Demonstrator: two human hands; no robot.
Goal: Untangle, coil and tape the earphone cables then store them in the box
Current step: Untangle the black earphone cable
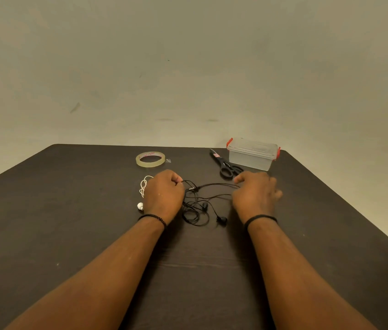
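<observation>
Head view: we note left hand (164,195) pinching the black earphone cable (196,206) mid-table, right hand (254,194) pinching its strands — blurred. Risk: pulling apart tightens knots beside the white earphones (143,188).

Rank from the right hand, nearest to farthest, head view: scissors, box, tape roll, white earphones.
From the right hand:
1. scissors, just beyond its fingers, handles nearest.
2. box, behind the scissors, far right, lid on.
3. tape roll, far side, left of centre.
4. white earphones, past the left hand; close to the tape roll in rank.
</observation>
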